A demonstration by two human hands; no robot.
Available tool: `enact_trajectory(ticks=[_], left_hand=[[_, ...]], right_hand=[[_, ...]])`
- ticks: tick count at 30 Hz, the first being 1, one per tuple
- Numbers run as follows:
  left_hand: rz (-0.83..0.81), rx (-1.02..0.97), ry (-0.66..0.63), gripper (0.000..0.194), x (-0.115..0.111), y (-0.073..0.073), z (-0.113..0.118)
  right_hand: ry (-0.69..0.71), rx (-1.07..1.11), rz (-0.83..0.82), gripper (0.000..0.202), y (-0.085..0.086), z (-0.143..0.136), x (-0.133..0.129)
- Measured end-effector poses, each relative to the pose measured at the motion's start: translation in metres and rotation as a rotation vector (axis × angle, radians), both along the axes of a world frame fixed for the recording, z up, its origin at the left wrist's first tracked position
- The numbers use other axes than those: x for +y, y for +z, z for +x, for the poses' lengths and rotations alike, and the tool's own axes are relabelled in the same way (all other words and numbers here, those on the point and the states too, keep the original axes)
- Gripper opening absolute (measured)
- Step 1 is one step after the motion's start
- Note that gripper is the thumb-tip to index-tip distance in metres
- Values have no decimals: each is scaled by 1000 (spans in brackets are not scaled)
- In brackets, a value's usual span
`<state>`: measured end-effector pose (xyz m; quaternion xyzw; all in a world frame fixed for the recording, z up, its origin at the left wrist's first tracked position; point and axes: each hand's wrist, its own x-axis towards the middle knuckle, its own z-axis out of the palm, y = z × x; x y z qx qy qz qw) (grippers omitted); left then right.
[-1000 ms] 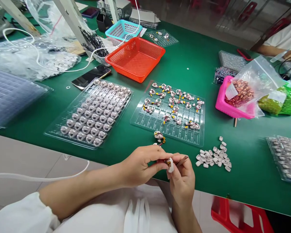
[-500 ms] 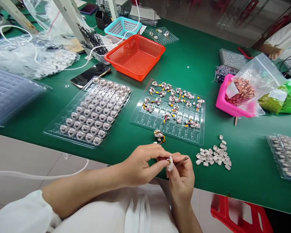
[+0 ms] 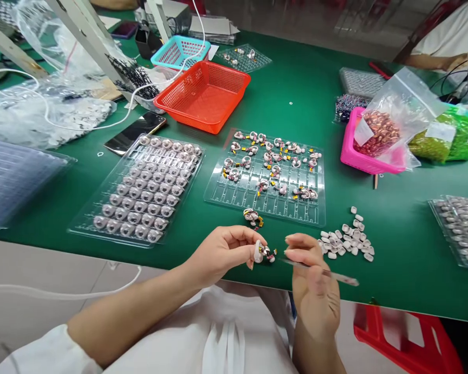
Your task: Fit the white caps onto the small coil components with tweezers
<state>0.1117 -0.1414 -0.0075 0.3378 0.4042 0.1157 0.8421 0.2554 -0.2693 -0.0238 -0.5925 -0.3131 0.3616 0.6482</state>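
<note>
Pinching the white piece (image 3: 258,252) in the grip of the left hand (image 3: 223,253), on its right side, over the front of the surface (image 3: 296,83), taller than wide, with wires (image 3: 270,255) poking right. Holding the thin tool (image 3: 346,279) in the right hand (image 3: 312,288), too blurry to tell how tightly, slanting down to the right. Pointing one end left toward the wires, near but not touching.

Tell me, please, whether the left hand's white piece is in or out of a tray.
Out: the left hand pinches the white piece, apart from the middle tray.
</note>
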Motion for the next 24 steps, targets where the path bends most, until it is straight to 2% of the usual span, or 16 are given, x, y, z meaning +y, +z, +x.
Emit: enact_trajectory(ticks=[3,10,14,18,24], left_hand=[[-32,-10,22,13,1,-4,-1],[-16,29,64,17,-3,-4,-2],[-1,43,74,19,-3,-1,-1],[0,43,64,20,-1,1,0],[22,54,51,18,-1,2,-1]], right_hand=[[-62,-15,46,41,4,8,0],[-95,78,128,30,5,6,-10],[-77,52,107,20,0,0,-13],[-72,-16,121,23,-4,-3,-12],[-43,14,133,24,-8,-3,-12]])
